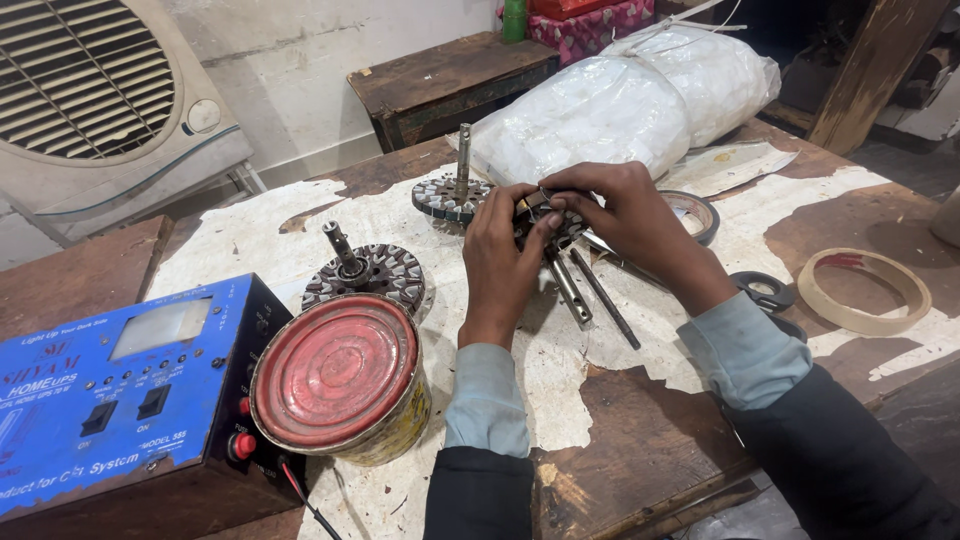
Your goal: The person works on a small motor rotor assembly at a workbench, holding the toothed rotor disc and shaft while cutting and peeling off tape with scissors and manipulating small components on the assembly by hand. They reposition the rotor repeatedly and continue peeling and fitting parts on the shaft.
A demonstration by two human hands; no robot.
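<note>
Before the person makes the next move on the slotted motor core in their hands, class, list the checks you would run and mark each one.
1. Left hand gripping the motor core: ok.
2. Right hand on the core from above: ok.
3. Core shaft resting on the table: cannot tell.
4. Loose rod lying apart from the hands: ok.
5. Two spare cores, and, set apart: ok.
6. Red-lidded tin well left of the hands: ok.

On the counter [640, 460], a tin [340, 380] stood right of the power unit [120, 390]; two rotors [365, 272] lay behind it, tape rings [865, 290] far right.
</note>
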